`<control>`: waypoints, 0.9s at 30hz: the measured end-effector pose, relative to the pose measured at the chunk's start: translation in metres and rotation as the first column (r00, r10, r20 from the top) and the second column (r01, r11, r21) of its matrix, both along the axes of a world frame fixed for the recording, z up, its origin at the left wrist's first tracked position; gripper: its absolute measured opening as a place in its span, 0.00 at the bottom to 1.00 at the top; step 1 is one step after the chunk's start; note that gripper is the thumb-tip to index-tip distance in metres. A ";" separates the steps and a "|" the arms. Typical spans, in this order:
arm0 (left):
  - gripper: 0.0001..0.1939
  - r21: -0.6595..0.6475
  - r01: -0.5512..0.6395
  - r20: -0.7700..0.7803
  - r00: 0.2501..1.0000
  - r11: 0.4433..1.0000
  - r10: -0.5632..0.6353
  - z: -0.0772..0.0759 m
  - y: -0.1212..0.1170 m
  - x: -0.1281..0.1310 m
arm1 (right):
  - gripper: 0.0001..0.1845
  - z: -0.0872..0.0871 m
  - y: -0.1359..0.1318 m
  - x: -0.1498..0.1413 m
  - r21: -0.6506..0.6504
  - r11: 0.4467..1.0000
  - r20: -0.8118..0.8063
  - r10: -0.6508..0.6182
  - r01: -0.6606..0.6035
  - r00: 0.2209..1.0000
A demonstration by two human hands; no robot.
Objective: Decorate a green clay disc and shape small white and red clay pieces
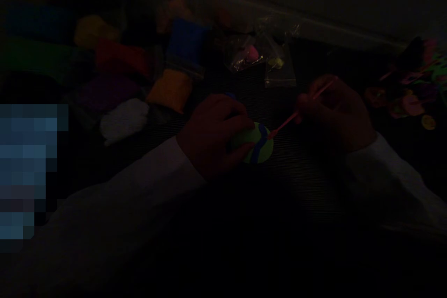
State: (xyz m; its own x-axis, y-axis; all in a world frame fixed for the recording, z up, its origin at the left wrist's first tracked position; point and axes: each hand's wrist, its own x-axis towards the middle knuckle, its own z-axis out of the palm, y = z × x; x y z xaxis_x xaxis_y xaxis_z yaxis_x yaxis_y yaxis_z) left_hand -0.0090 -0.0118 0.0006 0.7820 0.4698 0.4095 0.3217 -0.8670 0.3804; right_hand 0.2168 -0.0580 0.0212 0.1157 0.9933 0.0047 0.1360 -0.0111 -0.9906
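Observation:
The scene is very dark. My left hand [218, 132] grips a green, egg-shaped piece of modelling clay [264, 151] from its left side, thumb below and fingers above. A wavy dark-blue strip [257, 145] runs across the green surface. Between thumb and fingers, my right hand [337, 114] pinches a thin pink modelling tool [288, 120]. Its flattened tip meets or nearly meets the right edge of the green piece, beside the blue strip. My left fingers hide the green piece's left part.
Bags of coloured clay lie at the left, among them red [120, 57], blue [186, 41], orange [171, 89] and white [124, 120]. Two clear bags with a pink lump [252, 53] and a yellow lump [275, 63] lie behind. Small colourful pieces [412, 102] are scattered at the right.

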 end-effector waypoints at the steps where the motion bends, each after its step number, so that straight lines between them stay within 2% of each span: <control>1: 0.13 0.002 0.000 0.004 1.000 1.000 0.000 0.000 0.000 0.000 | 0.12 -0.001 0.000 0.000 -0.010 1.000 0.001 0.003 -0.003 1.000; 12: 0.13 0.003 0.007 -0.034 0.999 1.000 -0.007 -0.002 0.003 -0.002 | 0.10 0.000 0.000 -0.002 -0.070 0.998 0.052 -0.004 0.008 0.999; 22: 0.12 -0.004 0.000 -0.057 0.998 1.000 0.000 0.000 0.001 -0.002 | 0.10 -0.002 0.001 -0.001 -0.037 0.999 0.057 -0.006 0.008 0.998; 27: 0.12 -0.005 -0.005 -0.017 1.000 1.000 0.005 -0.001 0.001 -0.001 | 0.10 0.000 0.001 -0.001 -0.043 0.999 0.035 -0.003 0.004 0.999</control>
State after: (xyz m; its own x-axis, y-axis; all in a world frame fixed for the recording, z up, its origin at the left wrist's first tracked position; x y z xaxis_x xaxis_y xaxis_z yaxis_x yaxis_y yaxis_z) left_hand -0.0101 -0.0109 -0.0006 0.7866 0.4753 0.3940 0.3321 -0.8638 0.3790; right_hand 0.2163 -0.0573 0.0209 0.1199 0.9922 -0.0345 0.1702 -0.0547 -0.9839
